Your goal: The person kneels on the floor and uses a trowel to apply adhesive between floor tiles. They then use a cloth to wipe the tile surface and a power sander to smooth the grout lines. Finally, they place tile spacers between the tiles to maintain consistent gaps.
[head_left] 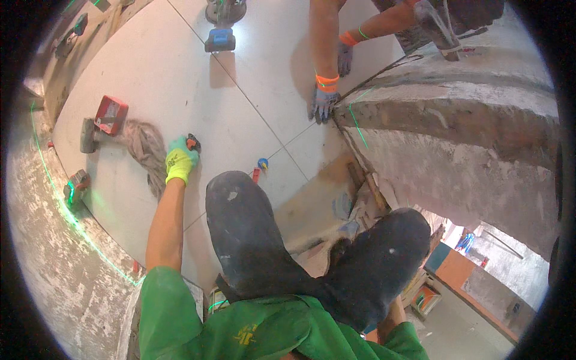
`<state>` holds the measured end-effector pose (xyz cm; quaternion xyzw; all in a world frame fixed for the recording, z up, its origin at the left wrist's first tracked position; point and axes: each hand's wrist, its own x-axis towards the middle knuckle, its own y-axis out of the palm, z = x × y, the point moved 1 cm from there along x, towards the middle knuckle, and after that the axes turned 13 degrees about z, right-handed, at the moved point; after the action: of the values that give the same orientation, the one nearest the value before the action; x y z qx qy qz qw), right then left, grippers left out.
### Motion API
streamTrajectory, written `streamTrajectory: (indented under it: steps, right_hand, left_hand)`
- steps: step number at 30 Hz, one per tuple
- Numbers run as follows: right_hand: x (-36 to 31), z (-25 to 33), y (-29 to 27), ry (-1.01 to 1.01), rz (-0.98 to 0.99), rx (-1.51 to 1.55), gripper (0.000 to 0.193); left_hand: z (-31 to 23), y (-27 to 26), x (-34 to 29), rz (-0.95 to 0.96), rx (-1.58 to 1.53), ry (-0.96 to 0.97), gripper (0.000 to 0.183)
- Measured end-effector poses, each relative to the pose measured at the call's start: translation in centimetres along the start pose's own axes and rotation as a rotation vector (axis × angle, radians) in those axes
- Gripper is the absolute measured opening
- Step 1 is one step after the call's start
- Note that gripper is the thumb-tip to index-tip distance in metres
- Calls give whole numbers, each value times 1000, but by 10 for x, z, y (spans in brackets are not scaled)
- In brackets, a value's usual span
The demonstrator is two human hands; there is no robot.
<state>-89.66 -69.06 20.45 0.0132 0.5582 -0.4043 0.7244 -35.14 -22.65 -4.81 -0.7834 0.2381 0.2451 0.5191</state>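
My left hand point(179, 159), in a green and yellow glove, reaches out over the large pale floor tile point(180, 78). Its fingers are closed on a small red and black piece point(192, 142) at the fingertips. A crumpled grey rag point(144, 147) lies just left of the hand. A red clip point(256, 174) and a blue clip point(263, 162) stand in the tile joint to its right. My knees in black trousers point(252, 240) fill the middle. My right hand is hidden behind my right knee.
Another person's hands in grey gloves with orange cuffs point(324, 102) press on the tile by a rough concrete step point(456, 132). A red box point(111, 114), a mallet point(89, 135), a laser device point(77, 183) and a blue tool point(220, 39) lie around.
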Motion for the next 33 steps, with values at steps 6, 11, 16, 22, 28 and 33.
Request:
streamTrajectory:
  steps: [6,11,16,22,28,33]
  right_hand:
    - [-8,23,0,-48,23,-46,48]
    - [-9,40,5,-96,51,-74,46]
    - [0,62,23,-119,79,-88,45]
    - [4,97,49,-79,96,-135,44]
    - [11,153,83,-126,171,-277,42]
    - [16,207,133,-211,288,-407,41]
  left_hand:
    - [-1,-6,4,5,-32,20,30]
    - [7,-8,9,-32,-45,97,28]
    - [24,-9,23,16,-62,76,30]
    - [27,-3,18,20,-51,54,31]
    - [16,-12,5,50,-45,2,24]
    - [10,-19,1,51,-44,9,26]
